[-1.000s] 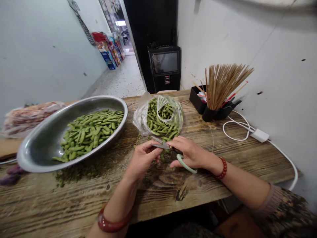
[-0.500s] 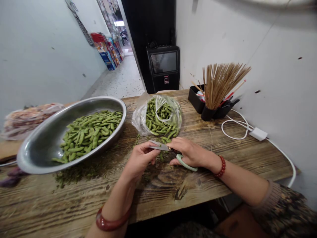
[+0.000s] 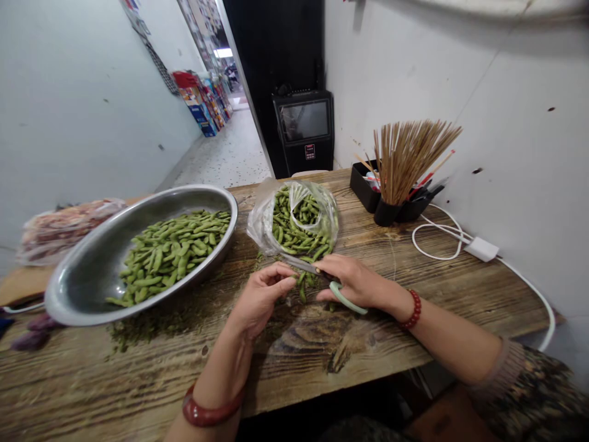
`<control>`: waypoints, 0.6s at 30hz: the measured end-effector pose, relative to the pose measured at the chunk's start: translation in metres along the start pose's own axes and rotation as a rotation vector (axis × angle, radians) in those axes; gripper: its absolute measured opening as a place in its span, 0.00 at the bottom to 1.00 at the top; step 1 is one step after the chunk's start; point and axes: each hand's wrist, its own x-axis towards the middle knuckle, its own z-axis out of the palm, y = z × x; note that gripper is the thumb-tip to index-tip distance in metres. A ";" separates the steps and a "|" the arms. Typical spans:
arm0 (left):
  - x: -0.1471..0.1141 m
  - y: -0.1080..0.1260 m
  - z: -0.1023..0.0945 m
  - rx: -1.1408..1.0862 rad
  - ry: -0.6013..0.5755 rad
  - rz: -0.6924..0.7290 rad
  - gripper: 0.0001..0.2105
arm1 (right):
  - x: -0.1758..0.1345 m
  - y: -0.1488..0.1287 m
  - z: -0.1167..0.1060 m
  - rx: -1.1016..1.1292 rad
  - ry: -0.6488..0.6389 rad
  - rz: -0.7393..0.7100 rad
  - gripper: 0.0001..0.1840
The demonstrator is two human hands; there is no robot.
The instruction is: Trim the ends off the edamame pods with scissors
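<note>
My right hand [image 3: 352, 279] is closed around green-handled scissors [image 3: 301, 264], whose blades point left toward my other hand. My left hand [image 3: 264, 298] pinches thumb and fingers together; a bit of green shows at the tips, apparently an edamame pod mostly hidden by the fingers. Loose edamame pods [image 3: 302, 287] lie on the table just beyond and between the hands. Behind them stands an opened clear plastic bag [image 3: 262, 221] full of pods. At the left, a large steel basin [image 3: 92, 270] holds a heap of green pods [image 3: 172, 255].
Green trimmings [image 3: 151, 325] litter the wooden table [image 3: 294, 374] below the basin. A black holder [image 3: 365, 190] with many thin sticks [image 3: 409, 159] stands at the back right, near a white cable and adapter [image 3: 481, 248]. A filled plastic bag [image 3: 69, 227] sits behind the basin.
The scissor blades have moved slightly up and away from my left fingertips and look more closed. Both hands stay nearly in place; the view has shifted a little.
</note>
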 end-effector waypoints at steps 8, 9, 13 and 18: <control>0.000 0.000 -0.001 -0.219 -0.014 -0.047 0.10 | 0.001 0.005 0.003 0.013 0.122 0.028 0.22; 0.000 0.001 -0.001 -0.225 -0.015 -0.051 0.10 | 0.000 0.004 0.003 0.006 0.117 0.018 0.24; 0.001 0.002 0.000 -0.248 -0.023 -0.053 0.12 | -0.001 -0.002 0.004 -0.036 0.081 -0.011 0.31; 0.000 0.001 0.003 -0.253 -0.052 -0.042 0.12 | -0.001 -0.009 0.002 -0.072 0.026 -0.030 0.34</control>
